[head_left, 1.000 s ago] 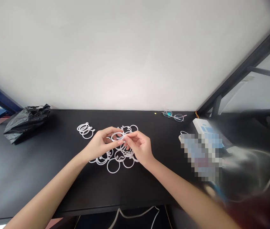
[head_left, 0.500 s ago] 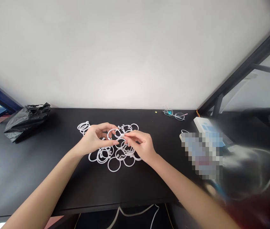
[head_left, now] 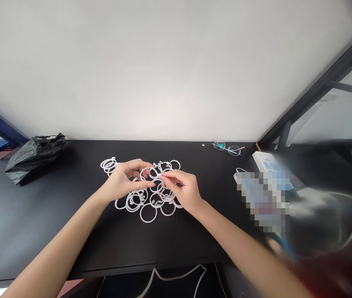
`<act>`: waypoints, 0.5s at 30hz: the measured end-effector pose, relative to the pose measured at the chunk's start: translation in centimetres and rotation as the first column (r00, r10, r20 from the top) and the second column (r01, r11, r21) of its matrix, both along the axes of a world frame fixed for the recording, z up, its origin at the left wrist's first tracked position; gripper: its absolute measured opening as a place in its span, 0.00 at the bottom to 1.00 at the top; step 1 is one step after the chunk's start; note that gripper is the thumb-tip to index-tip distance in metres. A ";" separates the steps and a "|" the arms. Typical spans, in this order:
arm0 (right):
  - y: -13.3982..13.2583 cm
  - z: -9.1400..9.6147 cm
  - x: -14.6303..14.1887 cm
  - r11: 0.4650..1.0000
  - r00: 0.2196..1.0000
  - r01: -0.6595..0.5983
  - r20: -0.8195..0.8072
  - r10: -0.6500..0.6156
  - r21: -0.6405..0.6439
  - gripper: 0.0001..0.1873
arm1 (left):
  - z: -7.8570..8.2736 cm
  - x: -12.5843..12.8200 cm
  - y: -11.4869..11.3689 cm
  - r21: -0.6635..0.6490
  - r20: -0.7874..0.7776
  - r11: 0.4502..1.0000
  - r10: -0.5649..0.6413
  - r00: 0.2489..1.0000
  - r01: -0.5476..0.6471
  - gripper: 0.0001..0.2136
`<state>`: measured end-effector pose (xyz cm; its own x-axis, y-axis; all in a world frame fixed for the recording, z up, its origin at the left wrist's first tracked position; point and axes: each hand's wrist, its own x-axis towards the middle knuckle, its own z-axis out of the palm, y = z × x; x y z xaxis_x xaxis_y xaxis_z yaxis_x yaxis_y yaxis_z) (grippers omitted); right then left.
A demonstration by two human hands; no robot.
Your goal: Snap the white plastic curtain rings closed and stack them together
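Observation:
A white plastic ring (head_left: pixel 141 175) is held just above the pile, between both hands. My left hand (head_left: pixel 122 180) curves round its left side, thumb and fingers closed on it. At the ring's right side, my right hand (head_left: pixel 186 189) pinches it by a small part that the fingertips mostly hide. Beneath and around the hands lies a loose pile of similar white rings (head_left: pixel 148 222), several with small clip-like bits. Left of my left hand sits a separate small cluster of rings (head_left: pixel 105 164), partly covered by that hand.
The black table (head_left: pixel 95 248) carries a crumpled black plastic bag (head_left: pixel 34 157) at the left. Eyeglasses (head_left: pixel 234 150) lie near the wall. A white box (head_left: pixel 261 159), a blurred-out item (head_left: pixel 263 200) and a clear plastic bag (head_left: pixel 315 211) are at the right. Cables (head_left: pixel 176 278) hang below the front edge.
Hardly anything differs. Both hands keep their hold on the ring, with only a very slight shift of the right fingers.

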<state>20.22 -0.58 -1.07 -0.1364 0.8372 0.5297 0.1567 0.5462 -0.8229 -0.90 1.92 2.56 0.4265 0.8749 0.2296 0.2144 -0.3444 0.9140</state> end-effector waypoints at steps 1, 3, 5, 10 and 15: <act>0.0 0.0 0.0 1.000 1.000 -0.005 -0.003 0.005 0.006 0.07 | 0.0 0.0 0.0 0.006 -0.003 1.000 -0.005 1.000 0.005 0.16; 0.0 -0.1 0.0 1.000 1.000 -0.018 -0.008 0.019 0.016 0.06 | 0.0 -0.1 0.0 0.020 -0.005 1.000 -0.015 1.000 0.015 0.16; 0.0 -0.1 0.0 0.999 1.000 -0.025 -0.013 0.026 0.022 0.06 | -0.1 -0.1 0.0 0.040 -0.003 0.999 -0.026 1.000 0.026 0.15; -0.2 0.2 0.0 0.999 0.999 -0.038 -0.034 0.037 -0.022 0.07 | -0.3 -0.2 0.1 0.089 -0.013 0.995 -0.042 0.999 0.043 0.14; -0.3 0.3 0.0 0.998 0.998 -0.049 -0.048 0.047 -0.048 0.09 | -0.5 -0.3 0.1 0.094 -0.042 0.994 -0.048 0.998 0.052 0.13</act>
